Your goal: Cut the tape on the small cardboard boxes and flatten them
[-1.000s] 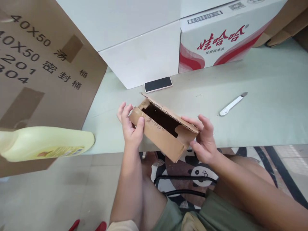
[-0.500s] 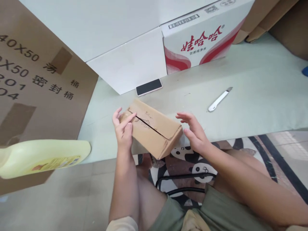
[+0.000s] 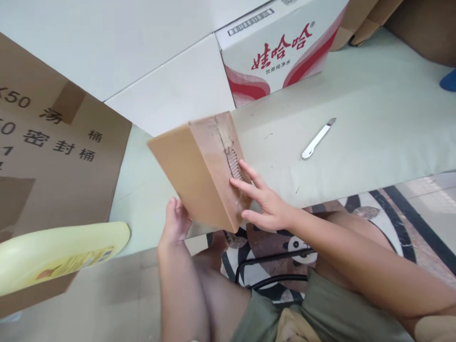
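Observation:
A small brown cardboard box (image 3: 188, 166) is tilted up above the near edge of the table. Its taped side (image 3: 217, 161), with a torn, ridged patch, faces right. My left hand (image 3: 174, 221) grips the box at its lower left, the fingers partly hidden behind it. Against the taped side lie the spread fingers of my right hand (image 3: 267, 202), touching close to the ridged patch. A white-handled knife (image 3: 318, 139) with a short blade rests on the table to the right, apart from both hands.
White cartons stand at the back, one with red lettering (image 3: 278, 59). On the left are a large printed brown carton (image 3: 67, 142) and a pale yellow bottle (image 3: 64, 254) lying on its side. A blue object (image 3: 449, 80) shows at the right edge. Dark bits dot the pale green table (image 3: 374, 123).
The box has been turned and tipped up, so its taped side shows instead of the slit top. My right hand has come onto it. The phone at the back is now out of sight.

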Demonstrator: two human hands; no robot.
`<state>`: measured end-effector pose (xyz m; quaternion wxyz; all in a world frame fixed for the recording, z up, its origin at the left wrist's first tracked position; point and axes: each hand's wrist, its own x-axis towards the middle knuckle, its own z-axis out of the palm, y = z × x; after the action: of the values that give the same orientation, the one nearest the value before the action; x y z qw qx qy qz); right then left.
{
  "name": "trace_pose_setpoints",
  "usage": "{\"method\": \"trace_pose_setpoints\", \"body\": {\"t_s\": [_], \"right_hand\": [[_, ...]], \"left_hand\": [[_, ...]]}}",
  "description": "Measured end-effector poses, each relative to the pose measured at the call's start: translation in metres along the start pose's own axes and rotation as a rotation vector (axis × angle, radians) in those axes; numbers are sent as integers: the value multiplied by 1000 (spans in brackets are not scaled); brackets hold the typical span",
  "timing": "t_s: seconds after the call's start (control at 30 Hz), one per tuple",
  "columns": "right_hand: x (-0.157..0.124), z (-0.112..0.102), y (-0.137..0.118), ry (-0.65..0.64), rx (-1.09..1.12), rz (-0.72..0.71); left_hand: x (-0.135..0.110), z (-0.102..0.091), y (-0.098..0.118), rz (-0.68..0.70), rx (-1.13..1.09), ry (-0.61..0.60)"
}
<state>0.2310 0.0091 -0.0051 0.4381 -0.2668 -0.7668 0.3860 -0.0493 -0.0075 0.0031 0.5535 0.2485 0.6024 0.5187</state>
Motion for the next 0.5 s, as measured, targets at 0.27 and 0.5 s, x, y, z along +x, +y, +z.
{"method": "trace_pose_setpoints", "body": {"t_s": [0.27,0.5], "right_hand": [[-4,-10,2,51,125,50],[5,-39,7,195,-118,178]], "left_hand": [[-10,29,-16,-52,-282,-124],[2,37,-21,-56,-380,-168]]}}
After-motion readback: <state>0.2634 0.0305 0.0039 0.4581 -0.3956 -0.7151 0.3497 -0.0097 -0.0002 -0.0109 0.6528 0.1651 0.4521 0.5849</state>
